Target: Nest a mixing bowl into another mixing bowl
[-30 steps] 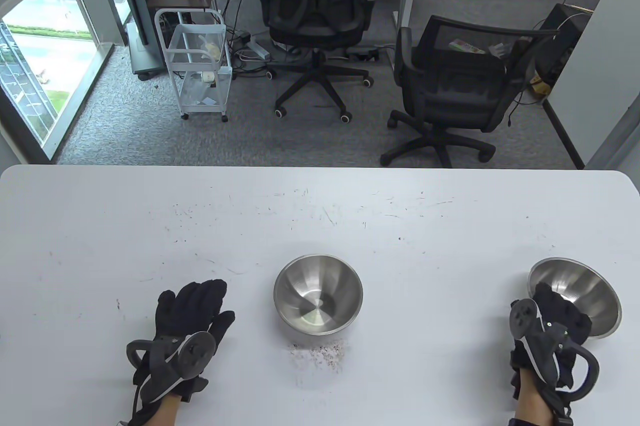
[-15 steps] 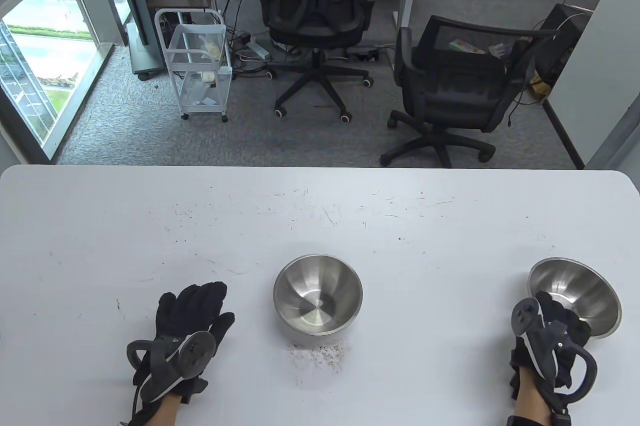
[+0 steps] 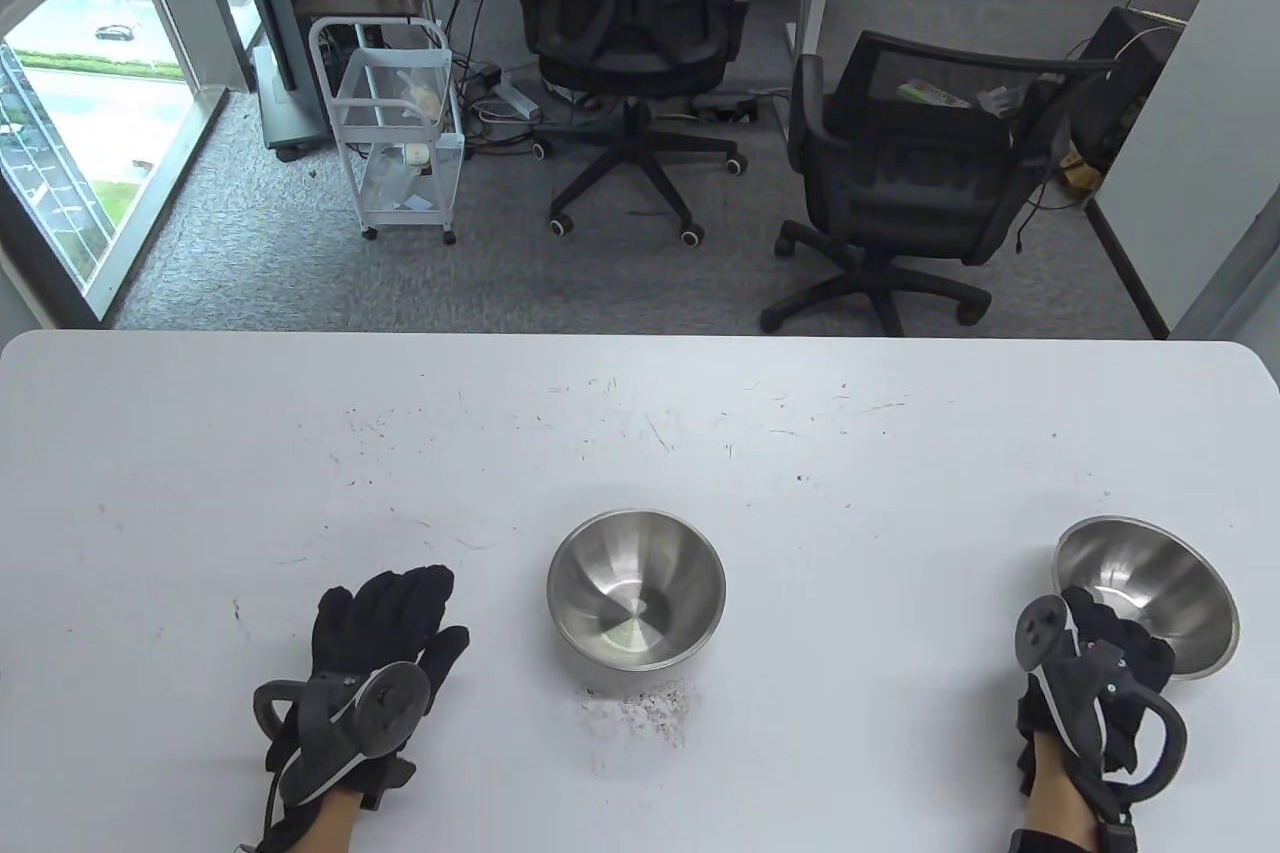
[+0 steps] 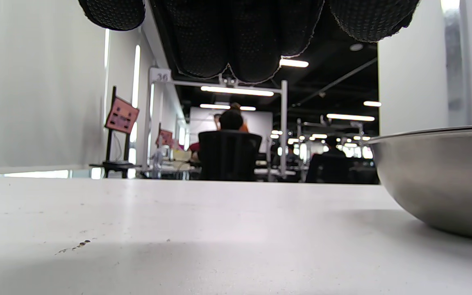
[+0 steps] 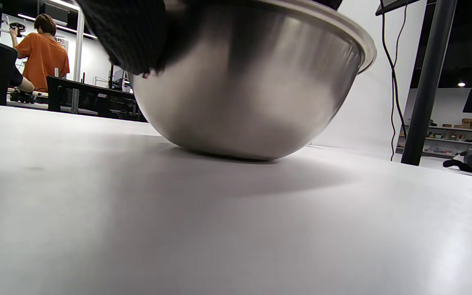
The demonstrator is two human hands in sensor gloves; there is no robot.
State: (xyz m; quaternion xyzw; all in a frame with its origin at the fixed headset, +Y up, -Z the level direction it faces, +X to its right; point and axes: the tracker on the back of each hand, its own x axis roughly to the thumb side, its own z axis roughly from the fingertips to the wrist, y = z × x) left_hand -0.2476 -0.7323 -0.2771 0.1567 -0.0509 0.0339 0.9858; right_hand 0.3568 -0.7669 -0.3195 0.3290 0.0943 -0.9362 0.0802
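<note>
While my right hand [image 3: 1105,668] gripped the near rim of the right-hand mixing bowl [image 3: 1160,588] (thumb placement hidden), that bowl sat on the table [image 3: 640,413] by its right edge. Thin steel: I judged it light, stiff, slippery; best held at the rolled rim. Centre bowl [image 3: 636,589] well apart. Left hand [image 3: 385,628] flat, fingers extended, holding nothing.

A steel bowl [image 5: 248,90] sits on the white table [image 5: 178,229]; gloved fingers [image 5: 131,37] grip its rim at upper left.
</note>
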